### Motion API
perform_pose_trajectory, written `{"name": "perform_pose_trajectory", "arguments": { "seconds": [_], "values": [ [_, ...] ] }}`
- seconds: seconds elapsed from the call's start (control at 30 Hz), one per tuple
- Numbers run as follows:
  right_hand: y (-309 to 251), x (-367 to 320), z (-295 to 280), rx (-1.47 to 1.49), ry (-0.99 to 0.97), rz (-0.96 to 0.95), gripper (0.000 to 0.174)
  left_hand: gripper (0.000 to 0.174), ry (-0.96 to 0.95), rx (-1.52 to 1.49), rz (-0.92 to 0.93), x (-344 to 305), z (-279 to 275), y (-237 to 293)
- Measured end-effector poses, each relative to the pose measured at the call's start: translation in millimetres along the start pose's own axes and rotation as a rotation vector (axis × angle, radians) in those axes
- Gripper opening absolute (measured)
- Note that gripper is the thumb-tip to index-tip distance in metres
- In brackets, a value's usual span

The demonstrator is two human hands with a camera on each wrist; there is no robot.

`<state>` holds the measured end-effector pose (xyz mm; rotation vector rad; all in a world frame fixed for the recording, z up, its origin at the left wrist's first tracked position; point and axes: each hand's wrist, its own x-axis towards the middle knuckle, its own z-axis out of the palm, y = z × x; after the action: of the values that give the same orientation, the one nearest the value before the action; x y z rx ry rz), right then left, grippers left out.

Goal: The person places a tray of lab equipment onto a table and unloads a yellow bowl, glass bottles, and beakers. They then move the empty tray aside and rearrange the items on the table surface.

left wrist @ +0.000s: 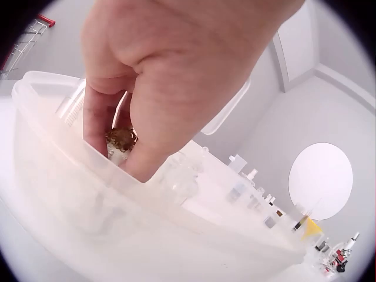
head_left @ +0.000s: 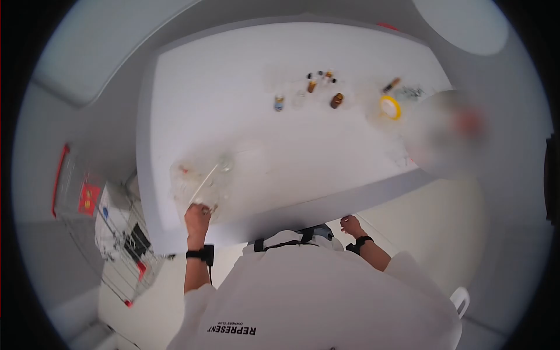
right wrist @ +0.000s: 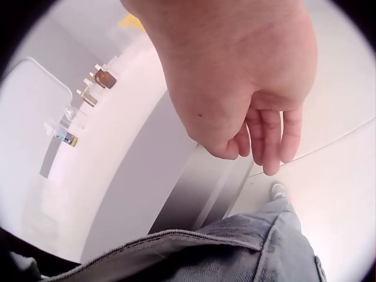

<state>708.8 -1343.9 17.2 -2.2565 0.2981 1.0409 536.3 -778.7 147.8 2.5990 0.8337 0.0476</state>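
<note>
At the table's near left, my left hand [head_left: 198, 217] reaches over the rim of a translucent plastic tub [left wrist: 117, 235]. In the left wrist view, its thumb and fingers pinch a small brown-gold, bumpy piece [left wrist: 121, 139] just inside the rim; the fingers partly hide it, and I cannot tell its kind. A thin pale stick [head_left: 204, 183] slants up from beside this hand towards a clear glass vessel [head_left: 226, 162]. My right hand [head_left: 351, 225] hangs beside the table's front edge, fingers loosely curled around nothing, above the trousers [right wrist: 235, 241] in the right wrist view.
Several small bottles, among them a brown bottle [head_left: 336, 101] and a blue-labelled bottle [head_left: 279, 104], stand towards the table's back. Farther right are a yellow-rimmed round item [head_left: 390, 108] and a large blurred translucent shape [head_left: 443, 140]. A wire cart [head_left: 114, 274] stands left of the table [head_left: 198, 87].
</note>
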Motion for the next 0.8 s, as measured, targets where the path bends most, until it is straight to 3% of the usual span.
{"name": "perform_pose_trajectory", "arguments": {
  "seconds": [0.1, 0.3, 0.4, 0.5, 0.63, 0.7, 0.8],
  "values": [
    [-0.7, -2.3, 1.6, -0.017, 0.023, -0.015, 0.024, 0.017, 0.049, -0.059, 0.051, -2.7, -47.8, 26.0],
    [20.7, 14.5, 3.3, -0.17, 0.165, -0.185, 0.027, 0.024, -0.005, -0.213, 0.166, 17.3, -128.4, 145.1],
    [-15.5, -1.0, -21.8, -0.124, -0.162, -0.037, 0.028, 0.029, -0.042, -0.295, 0.372, 47.3, -89.4, 189.9],
    [-20.0, -9.9, -36.7, -0.071, -0.2, -0.065, 0.031, 0.025, -0.212, -0.36, 0.508, 75.1, -19.0, 253.5],
    [-32.0, -21.1, -58.2, 0.042, -0.109, -0.092, 0.033, 0.026, -0.421, -0.406, 0.743, 96.5, 81.7, 347.4],
    [-36.9, -21.6, -63.0, 0.051, 0.074, -0.254, 0.034, 0.024, -0.435, -0.385, 0.833, 99.7, 124.0, 393.0],
    [-75.8, -40.3, -88.6, 0.076, 0.249, -0.364, 0.054, 0.022, -0.409, -0.389, 0.932, 93.2, 167.4, 449.9]
  ]
}}
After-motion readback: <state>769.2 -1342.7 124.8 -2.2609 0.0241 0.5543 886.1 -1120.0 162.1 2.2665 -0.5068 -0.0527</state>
